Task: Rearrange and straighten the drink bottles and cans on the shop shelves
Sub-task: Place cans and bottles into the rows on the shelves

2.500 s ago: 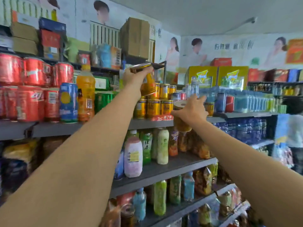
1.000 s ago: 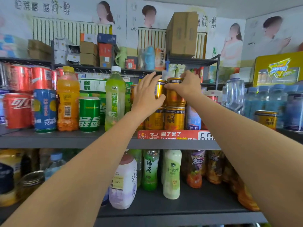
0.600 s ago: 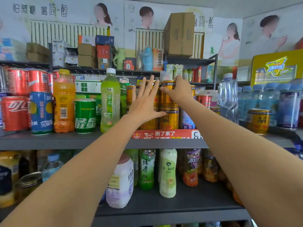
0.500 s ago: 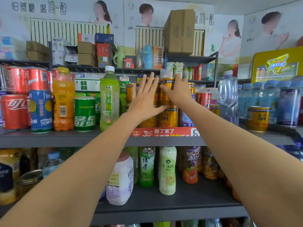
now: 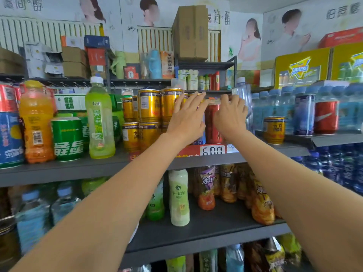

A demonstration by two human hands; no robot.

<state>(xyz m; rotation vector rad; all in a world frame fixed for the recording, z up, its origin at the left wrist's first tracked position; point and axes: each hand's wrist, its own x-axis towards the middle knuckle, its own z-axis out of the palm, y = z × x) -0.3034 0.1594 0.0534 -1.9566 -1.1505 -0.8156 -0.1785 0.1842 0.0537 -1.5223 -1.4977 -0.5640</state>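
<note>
Where hands [image 5: 186, 122] meet, "600" tag [image 5: 212, 149]

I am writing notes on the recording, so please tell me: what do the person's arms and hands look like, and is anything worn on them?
Both forearms are bare as far as the picture shows, with no sleeves in view. The left hand and the right hand wear no gloves, and no watch, bracelet or ring shows.

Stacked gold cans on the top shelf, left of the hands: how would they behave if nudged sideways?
The gold cans stand two high, so the upper tier would probably slide or topple first. Their glossy metal sides look slippery. If one tips, being round it would likely roll toward the green tea bottle.
</note>
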